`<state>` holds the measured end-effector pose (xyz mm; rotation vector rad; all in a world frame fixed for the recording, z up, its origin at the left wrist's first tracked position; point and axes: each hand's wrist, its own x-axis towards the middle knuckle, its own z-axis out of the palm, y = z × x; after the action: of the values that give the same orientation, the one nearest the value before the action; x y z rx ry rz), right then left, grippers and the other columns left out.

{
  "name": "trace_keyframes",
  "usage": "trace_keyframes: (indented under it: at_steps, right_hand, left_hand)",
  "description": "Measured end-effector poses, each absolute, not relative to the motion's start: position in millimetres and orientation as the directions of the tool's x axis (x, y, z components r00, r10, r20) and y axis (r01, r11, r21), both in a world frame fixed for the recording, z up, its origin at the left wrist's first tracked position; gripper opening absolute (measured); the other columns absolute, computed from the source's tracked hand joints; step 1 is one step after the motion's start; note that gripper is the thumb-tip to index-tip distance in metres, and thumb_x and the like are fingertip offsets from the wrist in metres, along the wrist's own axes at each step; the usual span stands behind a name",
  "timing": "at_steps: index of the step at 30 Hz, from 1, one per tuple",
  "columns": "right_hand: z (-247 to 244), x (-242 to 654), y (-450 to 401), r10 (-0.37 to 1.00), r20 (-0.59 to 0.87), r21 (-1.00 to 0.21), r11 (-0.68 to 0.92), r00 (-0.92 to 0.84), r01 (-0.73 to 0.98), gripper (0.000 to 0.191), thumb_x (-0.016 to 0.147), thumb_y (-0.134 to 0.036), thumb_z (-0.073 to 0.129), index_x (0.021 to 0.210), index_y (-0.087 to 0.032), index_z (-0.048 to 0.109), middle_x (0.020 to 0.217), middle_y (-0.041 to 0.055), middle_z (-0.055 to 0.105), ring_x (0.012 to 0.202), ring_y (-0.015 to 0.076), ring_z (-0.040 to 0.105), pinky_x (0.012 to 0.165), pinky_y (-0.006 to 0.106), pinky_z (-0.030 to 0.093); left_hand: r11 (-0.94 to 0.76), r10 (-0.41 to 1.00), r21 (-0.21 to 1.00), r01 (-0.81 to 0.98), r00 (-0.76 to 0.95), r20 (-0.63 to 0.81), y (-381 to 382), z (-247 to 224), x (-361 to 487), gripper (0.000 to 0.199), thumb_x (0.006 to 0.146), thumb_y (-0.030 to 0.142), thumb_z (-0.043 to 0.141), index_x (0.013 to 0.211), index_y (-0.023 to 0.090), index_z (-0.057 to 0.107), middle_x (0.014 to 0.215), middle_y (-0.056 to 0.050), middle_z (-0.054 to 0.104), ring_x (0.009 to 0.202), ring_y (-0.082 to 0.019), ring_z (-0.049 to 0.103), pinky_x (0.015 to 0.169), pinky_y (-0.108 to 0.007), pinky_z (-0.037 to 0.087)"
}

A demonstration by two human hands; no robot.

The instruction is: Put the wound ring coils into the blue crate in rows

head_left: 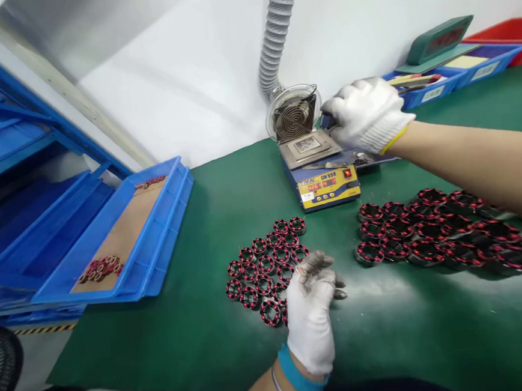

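Note:
My left hand (pixel 313 315), in a white glove with dark fingertips, is over the right edge of a group of ring-shaped parts with red and black windings (pixel 261 265). Its fingers are partly spread and nothing shows in them. My right hand (pixel 365 112), also gloved, has its fingers curled at a dark blue object beside the soldering station (pixel 328 187), by its metal plate (pixel 309 146). What exactly the fingers hold is hard to make out. Below my right forearm stands a larger group of similar wound rings (pixel 426 230) on the green table (pixel 209 344).
Stacked blue trays (pixel 157 252) holding cardboard and small rings stand at the left, beside blue shelving (pixel 9 155). A grey duct (pixel 275 31) reaches a round fan hood (pixel 293 117). Blue bins (pixel 488 69), a red bin (pixel 512 31) and a green clock-like box (pixel 441 40) line the back right.

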<state>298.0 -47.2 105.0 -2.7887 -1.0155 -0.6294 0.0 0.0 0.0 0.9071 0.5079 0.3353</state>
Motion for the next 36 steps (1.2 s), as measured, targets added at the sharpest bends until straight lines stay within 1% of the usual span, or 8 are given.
trace_keyframes:
  at_steps: [4, 8, 13, 18, 24, 26, 29, 36]
  right_hand:
    - [102, 268, -87, 0.395, 0.358, -0.276, -0.821, 0.846, 0.499, 0.054, 0.081, -0.046, 0.067, 0.128, -0.018, 0.067, 0.116, 0.0122, 0.066, 0.098, 0.0226, 0.062, 0.087, 0.04, 0.05]
    - [85, 214, -149, 0.449, 0.03, -0.546, -0.741, 0.893, 0.391, 0.05, 0.08, -0.031, 0.068, 0.128, -0.017, 0.068, 0.106, 0.0059, 0.072, 0.088, 0.0152, 0.065, 0.081, 0.028, 0.053]
    - [48, 130, -217, 0.529, -0.314, -0.22, -0.848, 0.788, 0.482, 0.039, 0.087, -0.032, 0.054, 0.119, -0.025, 0.074, 0.107, 0.0075, 0.072, 0.094, 0.0219, 0.068, 0.068, 0.025, 0.047]
    - [23, 109, -251, 0.236, -0.338, 0.079, -0.958, 0.911, 0.277, 0.035, 0.092, -0.036, 0.044, 0.108, -0.022, 0.072, 0.097, 0.0107, 0.07, 0.091, 0.0263, 0.067, 0.068, 0.028, 0.045]
    - [17, 115, -283, -0.044, -0.102, -0.108, -0.993, 0.994, -0.055, 0.052, 0.09, -0.057, 0.048, 0.127, -0.024, 0.063, 0.121, 0.0114, 0.065, 0.103, 0.031, 0.065, 0.082, 0.041, 0.05]
    - [4, 118, -297, 0.035, 0.071, -0.164, -0.985, 0.997, 0.046, 0.078, 0.075, -0.064, 0.064, 0.14, -0.021, 0.055, 0.142, 0.0156, 0.052, 0.118, 0.0366, 0.058, 0.092, 0.046, 0.05]
    - [-21, 129, -315, 0.274, 0.248, -0.052, -0.954, 0.929, 0.295, 0.112, 0.054, -0.067, 0.077, 0.148, -0.013, 0.048, 0.152, 0.0231, 0.036, 0.135, 0.0448, 0.04, 0.104, 0.053, 0.043]
    - [-43, 143, -325, 0.519, 0.22, -0.018, -0.844, 0.826, 0.535, 0.084, 0.082, -0.064, 0.059, 0.15, -0.017, 0.048, 0.145, 0.0199, 0.046, 0.118, 0.0357, 0.054, 0.089, 0.044, 0.049]
  left_hand:
    - [0.55, 0.496, 0.833, -0.065, 0.828, -0.262, 1, -1, 0, 0.051, 0.066, 0.052, 0.087, 0.101, 0.018, 0.071, 0.101, -0.006, 0.068, 0.07, -0.01, 0.061, 0.063, -0.021, 0.051]
    - [0.515, 0.494, 0.853, -0.083, 0.842, -0.216, 2, -3, -3, 0.048, 0.069, 0.05, 0.086, 0.104, 0.02, 0.072, 0.104, -0.006, 0.068, 0.074, -0.01, 0.062, 0.064, -0.02, 0.052]
    - [0.47, 0.464, 0.879, -0.079, 0.87, -0.17, 1, -8, -9, 0.04, 0.076, 0.045, 0.082, 0.108, 0.023, 0.073, 0.109, -0.006, 0.067, 0.079, -0.012, 0.065, 0.067, -0.021, 0.055]
    - [0.433, 0.374, 0.901, 0.007, 0.909, -0.187, -3, -13, -12, 0.04, 0.078, 0.044, 0.08, 0.11, 0.022, 0.072, 0.111, -0.008, 0.067, 0.079, -0.013, 0.066, 0.066, -0.022, 0.056]
    - [0.364, 0.363, 0.931, 0.016, 0.918, -0.158, -4, -16, -9, 0.041, 0.077, 0.047, 0.081, 0.107, 0.021, 0.073, 0.108, -0.008, 0.068, 0.078, -0.014, 0.066, 0.065, -0.023, 0.056]
    - [0.345, 0.377, 0.938, 0.004, 0.915, -0.142, -3, -17, -8, 0.041, 0.076, 0.048, 0.081, 0.107, 0.022, 0.073, 0.108, -0.007, 0.068, 0.078, -0.014, 0.066, 0.065, -0.022, 0.056]
    - [0.315, 0.356, 0.949, 0.015, 0.925, -0.133, -4, -20, -8, 0.04, 0.079, 0.049, 0.078, 0.108, 0.023, 0.072, 0.109, -0.007, 0.068, 0.079, -0.014, 0.066, 0.065, -0.022, 0.056]
    - [0.179, 0.327, 0.98, 0.091, 0.934, -0.147, -5, -24, -9, 0.044, 0.078, 0.052, 0.077, 0.106, 0.018, 0.072, 0.111, -0.011, 0.07, 0.079, -0.017, 0.067, 0.064, -0.026, 0.057]
